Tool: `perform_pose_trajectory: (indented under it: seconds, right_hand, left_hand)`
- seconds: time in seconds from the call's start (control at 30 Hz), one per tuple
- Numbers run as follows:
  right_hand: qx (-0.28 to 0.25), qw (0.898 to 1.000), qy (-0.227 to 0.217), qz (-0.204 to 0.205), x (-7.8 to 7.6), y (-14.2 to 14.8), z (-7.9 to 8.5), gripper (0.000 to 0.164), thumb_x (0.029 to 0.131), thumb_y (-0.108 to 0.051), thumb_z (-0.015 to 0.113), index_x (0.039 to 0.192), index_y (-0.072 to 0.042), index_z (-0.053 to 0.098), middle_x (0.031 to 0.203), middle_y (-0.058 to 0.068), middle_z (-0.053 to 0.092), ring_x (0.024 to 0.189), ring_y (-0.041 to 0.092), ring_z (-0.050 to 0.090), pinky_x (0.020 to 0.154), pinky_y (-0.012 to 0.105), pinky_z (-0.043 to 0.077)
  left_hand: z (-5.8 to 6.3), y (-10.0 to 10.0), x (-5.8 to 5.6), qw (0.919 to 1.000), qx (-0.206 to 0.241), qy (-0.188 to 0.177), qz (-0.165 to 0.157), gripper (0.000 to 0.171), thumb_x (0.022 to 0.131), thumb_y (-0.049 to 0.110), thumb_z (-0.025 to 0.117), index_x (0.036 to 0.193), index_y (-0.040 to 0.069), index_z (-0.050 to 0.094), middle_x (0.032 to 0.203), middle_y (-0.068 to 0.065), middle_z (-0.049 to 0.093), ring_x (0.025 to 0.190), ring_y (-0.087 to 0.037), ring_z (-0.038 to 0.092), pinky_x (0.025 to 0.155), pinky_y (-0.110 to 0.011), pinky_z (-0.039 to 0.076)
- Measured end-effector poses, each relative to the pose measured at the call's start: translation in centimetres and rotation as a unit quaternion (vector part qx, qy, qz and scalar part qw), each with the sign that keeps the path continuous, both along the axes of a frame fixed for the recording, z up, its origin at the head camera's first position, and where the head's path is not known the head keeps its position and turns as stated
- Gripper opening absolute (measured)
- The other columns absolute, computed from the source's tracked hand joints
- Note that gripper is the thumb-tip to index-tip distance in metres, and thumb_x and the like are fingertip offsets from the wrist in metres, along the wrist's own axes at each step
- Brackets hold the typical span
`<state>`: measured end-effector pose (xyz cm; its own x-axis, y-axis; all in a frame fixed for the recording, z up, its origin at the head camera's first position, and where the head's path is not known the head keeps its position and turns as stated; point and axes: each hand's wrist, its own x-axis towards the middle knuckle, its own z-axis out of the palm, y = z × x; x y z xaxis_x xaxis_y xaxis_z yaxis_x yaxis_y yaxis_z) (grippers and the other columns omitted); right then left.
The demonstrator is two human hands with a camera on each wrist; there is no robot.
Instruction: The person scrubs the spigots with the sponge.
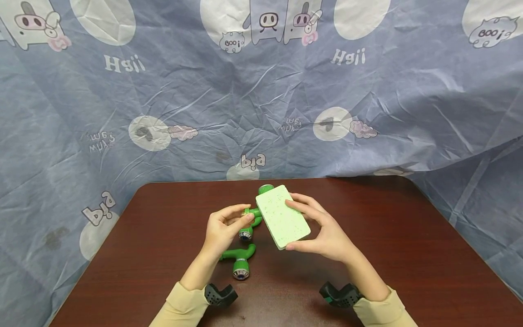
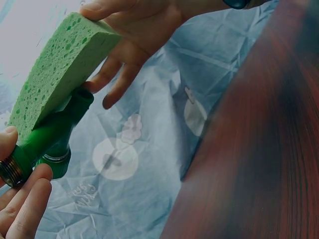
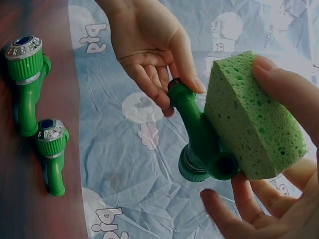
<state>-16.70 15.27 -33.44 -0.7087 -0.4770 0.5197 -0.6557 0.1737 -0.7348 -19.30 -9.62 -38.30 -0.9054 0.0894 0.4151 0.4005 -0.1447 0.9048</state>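
One hand (image 1: 222, 230), the left, pinches a tap (image 3: 199, 127) by its threaded end; two more taps (image 1: 241, 265) lie below on the bench (image 1: 175, 213). Rightward, a sponge (image 1: 283, 218) touches that tap, gripped between thumb and fingers of the right hand (image 1: 327, 234).

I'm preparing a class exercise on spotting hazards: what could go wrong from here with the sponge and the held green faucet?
1. The left hand grips the held faucet near its threaded end, so pushing with the sponge might twist it loose.
2. The right hand holds the sponge between thumb and fingers, so it could slip.
3. If dropped, the held faucet might hit another faucet on the table.
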Motion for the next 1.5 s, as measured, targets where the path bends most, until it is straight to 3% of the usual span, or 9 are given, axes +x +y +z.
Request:
perform_pose_trajectory:
  seconds: [0.17, 0.4, 0.5, 0.7, 1.0, 1.23, 1.5]
  right_hand:
    - [-0.043, 0.999, -0.001, 0.021, -1.5, 0.4, -2.1, 0.085, 0.062, 0.001, 0.086, 0.137, -0.004, 0.047, 0.144, 0.007, 0.033, 0.112, 0.021, 0.050, 0.079, 0.026, 0.049]
    - [-0.064, 0.998, -0.008, 0.024, -1.4, 0.3, -2.2, 0.084, 0.063, 0.005, 0.084, 0.137, -0.003, 0.046, 0.144, 0.008, 0.033, 0.112, 0.022, 0.051, 0.079, 0.026, 0.050]
    - [-0.064, 0.998, -0.005, 0.018, -1.4, 0.4, -2.3, 0.084, 0.062, 0.006, 0.084, 0.136, -0.001, 0.046, 0.144, 0.011, 0.033, 0.112, 0.021, 0.051, 0.081, 0.025, 0.049]
    - [-0.064, 0.998, 0.003, 0.006, -1.3, 0.3, -2.2, 0.084, 0.059, 0.010, 0.084, 0.135, 0.003, 0.046, 0.144, 0.014, 0.032, 0.114, 0.018, 0.050, 0.082, 0.024, 0.047]
    - [-0.057, 0.998, 0.000, -0.008, -1.5, 0.3, -2.4, 0.083, 0.061, 0.004, 0.086, 0.135, -0.002, 0.048, 0.143, 0.010, 0.034, 0.114, 0.019, 0.050, 0.083, 0.024, 0.047]
    - [-0.065, 0.998, -0.011, -0.012, -1.5, 0.2, -2.2, 0.083, 0.061, 0.002, 0.086, 0.136, -0.004, 0.049, 0.143, 0.008, 0.035, 0.111, 0.021, 0.052, 0.082, 0.024, 0.049]
    - [-0.079, 0.997, -0.026, -0.005, -1.6, 0.2, -2.3, 0.083, 0.061, 0.006, 0.085, 0.135, -0.001, 0.048, 0.142, 0.010, 0.034, 0.109, 0.021, 0.053, 0.080, 0.024, 0.051]
  left_hand:
    - [-0.1, 0.1, 0.0, 1.0000, 0.004, -0.007, -0.004, 0.029, 0.083, -0.002, 0.069, 0.109, -0.013, 0.062, 0.084, -0.014, 0.069, 0.072, -0.022, 0.069, 0.068, -0.046, 0.055]
    - [-0.3, 0.2, -0.1, 0.9999, 0.000, -0.015, -0.005, 0.028, 0.084, 0.001, 0.068, 0.110, -0.010, 0.063, 0.088, -0.023, 0.068, 0.071, -0.019, 0.069, 0.067, -0.041, 0.057]
    - [-0.3, 0.2, -0.1, 0.9998, -0.002, -0.017, -0.007, 0.028, 0.085, 0.002, 0.068, 0.110, -0.009, 0.063, 0.090, -0.024, 0.067, 0.072, -0.019, 0.069, 0.068, -0.045, 0.056]
    - [-0.4, 0.2, -0.1, 0.9998, -0.004, -0.016, -0.012, 0.029, 0.085, 0.002, 0.068, 0.111, -0.010, 0.062, 0.091, -0.024, 0.067, 0.073, -0.026, 0.069, 0.067, -0.045, 0.056]
    - [-0.4, 0.2, -0.1, 0.9997, -0.001, -0.010, -0.020, 0.030, 0.085, 0.003, 0.068, 0.112, -0.008, 0.063, 0.089, -0.024, 0.067, 0.073, -0.025, 0.069, 0.069, -0.052, 0.054]
    - [-0.3, 0.1, -0.2, 0.9988, 0.016, -0.020, -0.041, 0.033, 0.080, -0.007, 0.069, 0.109, -0.016, 0.060, 0.095, -0.033, 0.063, 0.072, -0.021, 0.069, 0.068, -0.048, 0.055]
    - [-0.4, 0.0, -0.2, 0.9996, -0.025, -0.009, -0.012, 0.037, 0.073, -0.006, 0.076, 0.108, -0.010, 0.065, 0.095, -0.023, 0.067, 0.074, -0.016, 0.068, 0.065, -0.027, 0.056]
